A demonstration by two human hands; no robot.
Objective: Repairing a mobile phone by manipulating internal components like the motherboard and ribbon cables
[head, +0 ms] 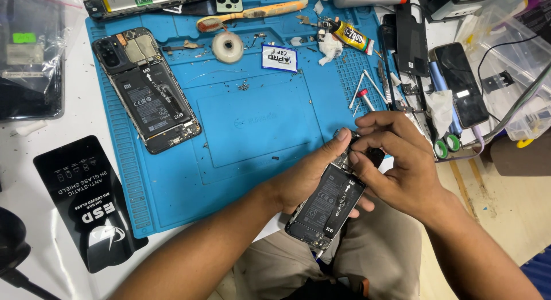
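Hands were found over the lap at the blue mat's (258, 133) near edge: we noted the left hand (304, 176) clamped around an opened phone (327, 207), the right hand's (396, 162) fingers pinched together at its top end.

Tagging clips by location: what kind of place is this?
Most likely a phone repair bench. A blue work mat carries an opened phone, tweezers and a glue tube, and the left hand and right hand work on a second opened phone.
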